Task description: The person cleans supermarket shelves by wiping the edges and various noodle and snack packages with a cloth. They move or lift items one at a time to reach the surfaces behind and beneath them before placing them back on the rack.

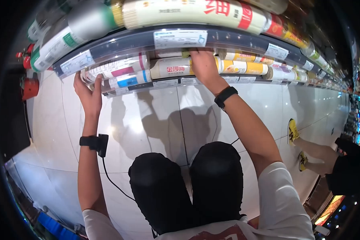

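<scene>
My left hand (88, 94) is wrapped around the left end of a pack of dried noodles (118, 66) with a white and purple wrapper, on the lower shelf. Just under it lies a pack with a blue band (128, 81). My right hand (206, 68) reaches over a cream noodle pack with red characters (172, 69) into the lower shelf. Its fingertips go in under the upper shelf's edge and are hidden, so what they touch does not show. Right of that hand lies a yellow and white pack (244, 68).
Above my hands runs the upper shelf's dark edge (136, 38), with price tags (181, 39) and large noodle packs (188, 14) on it. A person in yellow shoes (293, 131) stands at the right. At the far left is a red container (30, 89). My knees (216, 176) are bent below.
</scene>
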`<state>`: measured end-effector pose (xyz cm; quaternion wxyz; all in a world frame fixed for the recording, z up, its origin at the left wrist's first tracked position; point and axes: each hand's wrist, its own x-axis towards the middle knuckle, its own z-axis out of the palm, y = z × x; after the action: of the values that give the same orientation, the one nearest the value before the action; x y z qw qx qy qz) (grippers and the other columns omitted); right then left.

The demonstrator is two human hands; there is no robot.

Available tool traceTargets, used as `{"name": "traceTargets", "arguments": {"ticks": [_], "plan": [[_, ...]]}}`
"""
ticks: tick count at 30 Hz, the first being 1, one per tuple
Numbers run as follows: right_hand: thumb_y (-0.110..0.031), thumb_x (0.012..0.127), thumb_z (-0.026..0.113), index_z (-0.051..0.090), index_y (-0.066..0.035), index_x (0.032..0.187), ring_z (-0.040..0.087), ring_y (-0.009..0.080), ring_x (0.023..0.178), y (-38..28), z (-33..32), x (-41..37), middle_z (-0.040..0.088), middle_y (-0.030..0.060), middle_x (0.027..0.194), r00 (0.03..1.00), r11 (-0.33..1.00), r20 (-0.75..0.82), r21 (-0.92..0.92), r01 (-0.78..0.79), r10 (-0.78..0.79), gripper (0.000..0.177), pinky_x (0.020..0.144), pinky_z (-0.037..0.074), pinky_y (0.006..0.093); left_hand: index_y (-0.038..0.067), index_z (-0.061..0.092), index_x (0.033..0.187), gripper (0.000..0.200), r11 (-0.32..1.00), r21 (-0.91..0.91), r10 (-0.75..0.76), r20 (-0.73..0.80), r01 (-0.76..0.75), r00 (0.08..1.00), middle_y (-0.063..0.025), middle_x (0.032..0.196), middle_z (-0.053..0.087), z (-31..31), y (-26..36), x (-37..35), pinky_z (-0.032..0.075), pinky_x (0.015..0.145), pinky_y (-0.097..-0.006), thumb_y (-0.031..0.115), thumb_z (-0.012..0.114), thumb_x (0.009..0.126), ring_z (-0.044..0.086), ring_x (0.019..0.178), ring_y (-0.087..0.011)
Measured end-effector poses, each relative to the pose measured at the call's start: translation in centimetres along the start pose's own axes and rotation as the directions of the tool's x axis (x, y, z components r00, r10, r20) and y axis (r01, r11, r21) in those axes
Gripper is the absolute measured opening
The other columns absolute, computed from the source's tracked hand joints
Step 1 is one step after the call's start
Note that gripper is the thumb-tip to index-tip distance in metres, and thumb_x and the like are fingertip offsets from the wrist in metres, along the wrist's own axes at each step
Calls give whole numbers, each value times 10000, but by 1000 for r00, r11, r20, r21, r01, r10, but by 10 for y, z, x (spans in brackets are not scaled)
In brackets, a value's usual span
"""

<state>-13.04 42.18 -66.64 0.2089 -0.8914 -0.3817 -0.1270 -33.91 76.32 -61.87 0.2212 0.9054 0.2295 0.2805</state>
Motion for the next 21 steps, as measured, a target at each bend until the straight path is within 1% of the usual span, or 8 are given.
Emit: {"name": "traceTargets", "arguments": {"ticks": [3,7,10,12,14,15,18,21], "plan": [[48,853,533,637,50,1088,594,500,999,2,-17,8,641,304,1026,987,963,160,261,-65,23,257,871,483,548,-91,368,1484,743,972,-195,-132,13,132,991,-274,1513,407,2,-20,12,360,1134,-432,304,722,964,463,1338,-330],[45,861,536,619,70,1031,588,501,994,-9,-42,19,638,304,1032,995,963,95,270,-7,-19,191,874,478,549,-36,356,1504,662,812,-509,-265,115,286,957,-206,1531,437,2,-31,33,424,1067,-351,201,692,985,537,1256,-233],[38,861,559,634,59,1026,597,491,1005,-5,-21,9,652,285,1049,966,983,238,123,-134,101,182,904,477,545,-22,357,1510,637,789,-523,-279,162,322,947,-174,1506,484,9,-36,39,415,1082,-354,171,675,992,540,1265,-220],[39,852,585,661,37,1137,605,448,1070,-13,-17,-8,654,254,1145,988,995,148,74,-60,48,295,957,480,517,-10,357,1518,621,779,-544,-275,152,313,949,-155,1479,518,15,-38,41,402,1102,-357,135,659,996,529,1297,-214],[44,791,596,666,2,1184,602,384,1119,-16,-20,-13,661,190,1173,996,982,-35,167,89,-85,401,977,490,468,-14,358,1517,611,785,-544,-270,130,296,954,-157,1489,507,13,-31,37,389,1120,-361,110,653,996,511,1333,-230],[68,795,584,654,9,1235,579,386,1178,-15,-25,-14,637,201,1233,995,978,73,201,54,-70,449,1019,486,457,-26,365,1501,577,778,-535,-295,153,330,943,-158,1487,503,9,-23,36,382,1128,-360,91,639,1007,501,1343,-230],[76,800,591,654,1,1237,566,400,1224,-11,-39,-20,635,201,1260,991,964,73,250,92,-113,448,1056,478,447,-31,378,1482,540,746,-635,-157,124,200,980,-158,1481,503,31,-55,34,380,1127,-352,84,628,1018,496,1340,-221],[79,823,590,622,-23,1308,520,402,1324,-8,-81,-39,581,212,1378,996,966,86,260,13,-36,497,1111,451,452,-49,417,1361,409,814,-554,-177,46,173,983,-185,1296,589,42,-65,32,491,977,-336,87,604,1023,607,1175,-219]]}}
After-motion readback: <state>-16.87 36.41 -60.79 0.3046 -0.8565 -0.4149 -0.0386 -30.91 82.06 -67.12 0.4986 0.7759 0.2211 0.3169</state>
